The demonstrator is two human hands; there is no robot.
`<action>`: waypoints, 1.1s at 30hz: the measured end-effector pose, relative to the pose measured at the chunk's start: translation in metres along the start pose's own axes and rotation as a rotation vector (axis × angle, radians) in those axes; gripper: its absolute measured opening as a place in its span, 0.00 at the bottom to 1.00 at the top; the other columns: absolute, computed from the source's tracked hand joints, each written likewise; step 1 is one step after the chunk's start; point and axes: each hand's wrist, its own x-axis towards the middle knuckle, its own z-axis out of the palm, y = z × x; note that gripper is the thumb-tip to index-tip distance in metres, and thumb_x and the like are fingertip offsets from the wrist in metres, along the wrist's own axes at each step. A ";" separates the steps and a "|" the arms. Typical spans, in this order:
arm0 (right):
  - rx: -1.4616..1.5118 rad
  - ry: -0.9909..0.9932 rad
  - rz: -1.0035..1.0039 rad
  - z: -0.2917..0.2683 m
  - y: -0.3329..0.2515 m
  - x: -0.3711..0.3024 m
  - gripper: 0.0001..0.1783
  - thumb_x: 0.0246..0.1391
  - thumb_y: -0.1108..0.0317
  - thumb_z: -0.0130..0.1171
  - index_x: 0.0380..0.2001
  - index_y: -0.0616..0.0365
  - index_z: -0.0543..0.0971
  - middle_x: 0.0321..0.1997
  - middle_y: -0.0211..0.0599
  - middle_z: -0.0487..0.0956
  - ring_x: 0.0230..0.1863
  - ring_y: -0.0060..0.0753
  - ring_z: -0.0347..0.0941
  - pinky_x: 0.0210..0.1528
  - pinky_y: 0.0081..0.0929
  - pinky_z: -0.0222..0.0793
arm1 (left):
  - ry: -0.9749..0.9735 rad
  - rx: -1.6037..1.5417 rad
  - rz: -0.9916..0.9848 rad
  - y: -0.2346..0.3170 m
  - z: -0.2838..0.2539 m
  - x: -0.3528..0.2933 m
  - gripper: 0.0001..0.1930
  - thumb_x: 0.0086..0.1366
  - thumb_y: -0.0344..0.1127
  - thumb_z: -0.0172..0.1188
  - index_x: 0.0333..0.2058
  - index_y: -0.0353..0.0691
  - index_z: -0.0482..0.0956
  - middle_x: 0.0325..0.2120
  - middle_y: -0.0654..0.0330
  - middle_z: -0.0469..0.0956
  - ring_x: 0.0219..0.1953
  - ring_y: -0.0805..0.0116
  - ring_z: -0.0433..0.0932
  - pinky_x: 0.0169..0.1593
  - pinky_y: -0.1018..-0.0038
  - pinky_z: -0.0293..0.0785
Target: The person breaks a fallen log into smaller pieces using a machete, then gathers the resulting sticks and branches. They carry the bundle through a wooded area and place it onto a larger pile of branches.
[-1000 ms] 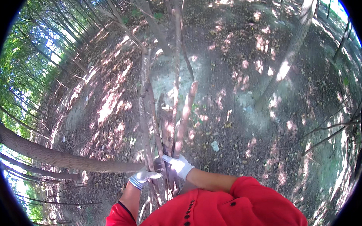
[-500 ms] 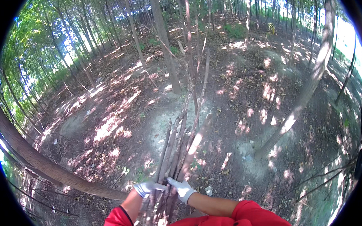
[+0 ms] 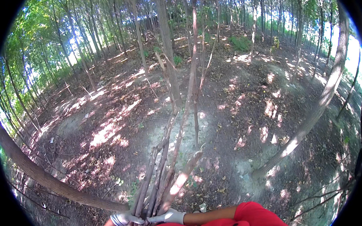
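Observation:
A bundle of long, bare sticks (image 3: 146, 180) rises in front of me, its tops spreading and forking upward. My left hand (image 3: 127, 219), in a whitish glove with dark stripes at the cuff, grips the bundle's left side low down. On the other side my right hand (image 3: 169, 216), also gloved, presses round the sticks, with some fingers hidden behind them. A thick, pale-ended branch (image 3: 182, 181) leans out on the right of the bundle. The lower ends of the sticks run out of view below my hands.
A sloping trunk (image 3: 52, 183) crosses at the left, reaching close to my left hand. Another leaning trunk (image 3: 305, 130) stands at the right, and an upright trunk (image 3: 170, 72) lies beyond the sticks. Thin bare branches (image 3: 318, 195) stick in at the lower right. Dry leaves cover the soil.
Both hands and the bundle have moved down in the picture, closer to my body and slightly left. The sticks' upper parts have shifted apart. Both hands remain closed on the bundle.

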 end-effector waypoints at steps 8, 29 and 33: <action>-0.126 -0.087 -0.161 -0.062 -0.017 -0.023 0.25 0.51 0.49 0.62 0.44 0.59 0.81 0.38 0.35 0.82 0.40 0.26 0.77 0.46 0.23 0.70 | 0.126 -0.054 0.012 0.028 0.039 0.020 0.46 0.51 0.36 0.72 0.64 0.35 0.54 0.58 0.50 0.65 0.60 0.59 0.65 0.61 0.64 0.64; -0.437 -0.383 -0.377 -0.238 0.046 -0.052 0.22 0.59 0.52 0.48 0.48 0.53 0.78 0.50 0.38 0.77 0.53 0.37 0.71 0.57 0.31 0.62 | 0.154 -0.143 0.083 0.050 0.114 0.158 0.51 0.49 0.40 0.74 0.66 0.36 0.51 0.62 0.54 0.61 0.62 0.62 0.61 0.64 0.66 0.59; -0.547 -0.382 -0.502 -0.255 0.041 -0.028 0.22 0.60 0.52 0.45 0.49 0.52 0.78 0.53 0.39 0.76 0.55 0.40 0.70 0.60 0.33 0.61 | 0.103 -0.139 0.116 0.071 0.094 0.182 0.52 0.48 0.41 0.74 0.66 0.37 0.50 0.62 0.55 0.61 0.63 0.63 0.61 0.64 0.66 0.58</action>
